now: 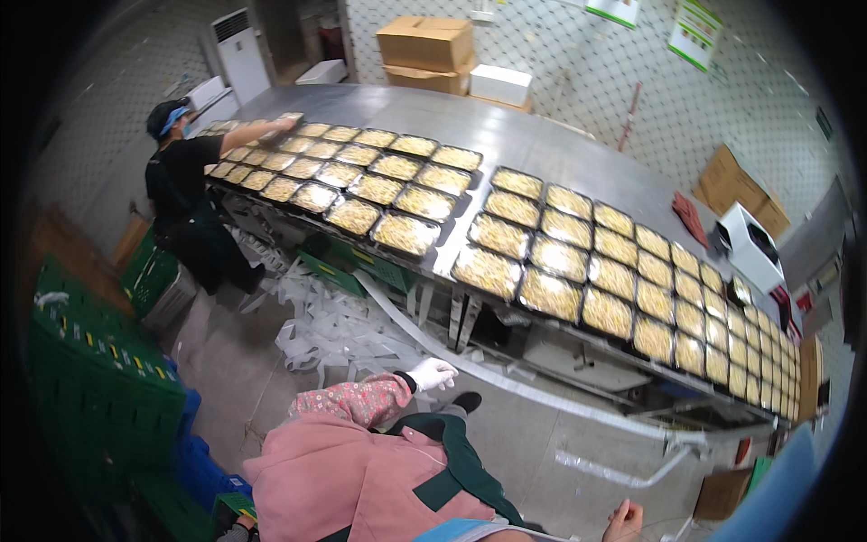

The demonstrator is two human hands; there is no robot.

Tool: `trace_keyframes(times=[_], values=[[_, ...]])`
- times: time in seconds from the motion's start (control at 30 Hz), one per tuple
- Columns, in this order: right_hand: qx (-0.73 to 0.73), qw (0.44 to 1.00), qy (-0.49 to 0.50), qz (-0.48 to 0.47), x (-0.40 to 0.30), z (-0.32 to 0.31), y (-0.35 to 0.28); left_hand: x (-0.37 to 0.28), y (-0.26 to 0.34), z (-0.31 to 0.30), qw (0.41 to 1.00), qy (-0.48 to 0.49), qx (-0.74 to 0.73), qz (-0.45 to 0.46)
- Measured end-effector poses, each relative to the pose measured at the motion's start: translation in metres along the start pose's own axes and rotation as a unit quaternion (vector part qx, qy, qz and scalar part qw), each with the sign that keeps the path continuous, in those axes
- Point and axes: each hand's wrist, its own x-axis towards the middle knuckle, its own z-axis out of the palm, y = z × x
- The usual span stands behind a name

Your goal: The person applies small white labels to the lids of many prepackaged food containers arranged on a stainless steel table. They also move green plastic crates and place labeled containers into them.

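Note:
My left hand [435, 375], in a white glove below a floral sleeve, hangs over the floor in front of the table. Its fingers are loosely curled and hold nothing. At the lower right edge is my bare right hand [623, 522], partly cut off, with fingers bent; I cannot tell whether it holds anything. Before me, black trays of bean sprouts [485, 272] with shiny film tops stand in close rows along a long metal table [528, 135]. A gap splits them into two blocks. Both hands are apart from the trays.
At the left, a co-worker [186, 176] reaches across the trays. Plastic strips [339, 332] litter the floor, and a long white strip [501, 379] runs before the table. Green crates [101, 379] are stacked at left; another person's hand [245, 522] is beside a crate. Cardboard boxes [425, 44] stand behind.

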Motion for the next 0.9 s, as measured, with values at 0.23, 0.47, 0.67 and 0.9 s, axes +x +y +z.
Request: trace_keyframes(times=[0.23, 0.47, 0.67, 0.9], values=[[0.226, 0.972, -0.042, 0.044, 0.200, 0.077, -0.077, 0.082, 0.119, 0.018, 0.998, 0.003, -0.019, 0.055], [0.408, 0.905, 0.012, 0.117, 0.360, 0.098, -0.041, 0.140, 0.219, 0.054, 0.991, -0.039, -0.006, 0.126], [0.597, 0.762, 0.062, 0.243, 0.512, 0.128, 0.065, 0.170, 0.243, 0.099, 0.989, 0.043, -0.030, 0.141], [0.702, 0.603, 0.092, 0.368, 0.741, 0.232, 0.211, 0.195, 0.251, 0.173, 0.946, 0.302, -0.057, 0.099]])
